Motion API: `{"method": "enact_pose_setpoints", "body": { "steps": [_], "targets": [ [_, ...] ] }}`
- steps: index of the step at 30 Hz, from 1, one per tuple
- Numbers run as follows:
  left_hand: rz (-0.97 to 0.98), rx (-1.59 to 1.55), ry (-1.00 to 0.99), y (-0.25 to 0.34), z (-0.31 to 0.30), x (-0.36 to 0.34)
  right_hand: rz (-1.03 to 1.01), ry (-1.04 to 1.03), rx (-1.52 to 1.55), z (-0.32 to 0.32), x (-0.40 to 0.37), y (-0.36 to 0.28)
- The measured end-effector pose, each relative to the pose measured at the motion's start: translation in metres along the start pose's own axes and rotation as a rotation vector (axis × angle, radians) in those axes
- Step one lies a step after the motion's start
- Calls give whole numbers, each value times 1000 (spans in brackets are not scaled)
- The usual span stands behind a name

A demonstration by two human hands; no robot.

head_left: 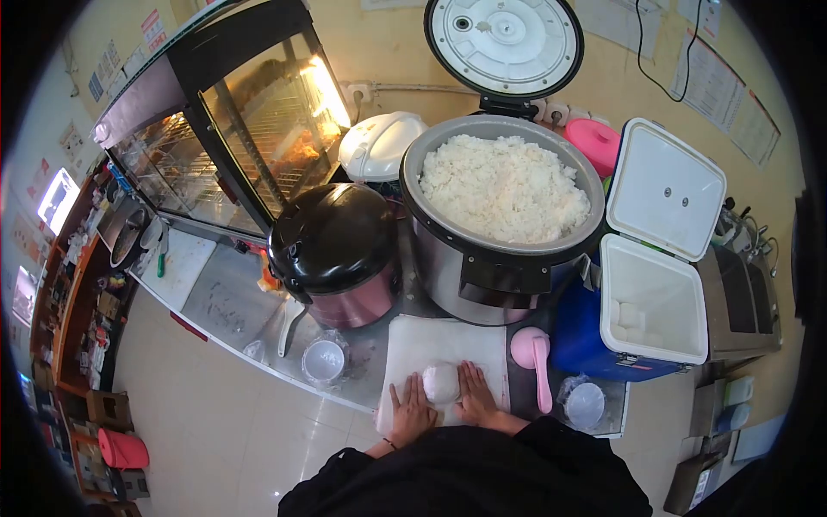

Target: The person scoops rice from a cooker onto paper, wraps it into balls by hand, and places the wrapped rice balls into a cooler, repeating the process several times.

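Rice ball [441,383] sits on a white board [435,338] at the front edge of the bench [226,302], between the 2 hands. The left hand [412,412] and right hand [476,396] lie flat with fingers stretched out, each touching one side of it. An open rice cooker [504,189] full of rice stands behind, and a pink scoop [540,366] lies just right of the board.

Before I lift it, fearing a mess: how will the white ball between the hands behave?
The white ball looks soft, probably sticky, like the rice in the cooker, so squeezing may deform it. Rounded, it might roll on the board, though the left hand and right hand flank it.
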State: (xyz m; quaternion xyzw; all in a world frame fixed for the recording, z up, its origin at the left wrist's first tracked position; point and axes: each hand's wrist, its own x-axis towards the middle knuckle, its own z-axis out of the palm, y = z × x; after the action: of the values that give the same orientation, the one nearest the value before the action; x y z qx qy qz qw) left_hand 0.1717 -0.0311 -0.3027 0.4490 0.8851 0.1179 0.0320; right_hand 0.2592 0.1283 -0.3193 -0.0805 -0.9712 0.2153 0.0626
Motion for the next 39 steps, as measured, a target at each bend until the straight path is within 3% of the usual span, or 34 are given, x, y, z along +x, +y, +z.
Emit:
{"method": "enact_pose_setpoints", "body": {
  "steps": [2, 5, 8, 9, 12, 13, 17, 19, 23, 26, 27, 28, 30, 32, 35, 37, 39],
  "targets": [
    [-33, -52, 55, 6, -8, 4, 99, 52, 93, 7, 3, -9],
    [6, -55, -67, -7, -18, 23, 373, -59, 383, 20, 23, -4],
    [84, -79, -45, -9, -46, 44, 888, -224, 1740, -38, 44, -12],
    [113, -84, -22, -5, -61, 48, 878, -249, 2004, -53, 46, -8],
    [294, -79, 154, 1, -82, 56, 1236, -373, 2142, -113, 52, -13],
    [366, -82, 207, 5, -91, 59, 1215, -453, 2104, -132, 49, -16],
    [604, -151, 381, 34, -121, 75, 992, -444, 1838, -173, 34, -26],
    [659, -259, 446, 51, -125, 87, 911, -233, 1929, -185, 24, -34],
    [543, -890, 458, 114, -113, 96, 665, 220, 2153, -209, 6, -47],
    [734, -926, 506, 152, -105, 109, 509, 467, 2225, -219, -11, -32],
    [796, -905, 334, 157, -103, 115, 425, 494, 2214, -227, -19, -26],
    [820, -912, 333, 171, -108, 120, 341, 526, 2200, -234, -27, -19],
    [874, -935, 331, 205, -128, 130, 399, 659, 2093, -254, -44, 0],
    [903, -676, 247, 229, -151, 149, 502, 791, 1939, -299, -56, 10],
    [902, -618, 184, 254, -157, 174, 568, 875, 1527, -349, -66, 69],
    [930, -654, 160, 254, -148, 186, 739, 818, 1129, -371, -70, 123],
    [912, -628, 94, 251, -136, 194, 834, 536, 659, -367, -79, 203]
  ]
}}
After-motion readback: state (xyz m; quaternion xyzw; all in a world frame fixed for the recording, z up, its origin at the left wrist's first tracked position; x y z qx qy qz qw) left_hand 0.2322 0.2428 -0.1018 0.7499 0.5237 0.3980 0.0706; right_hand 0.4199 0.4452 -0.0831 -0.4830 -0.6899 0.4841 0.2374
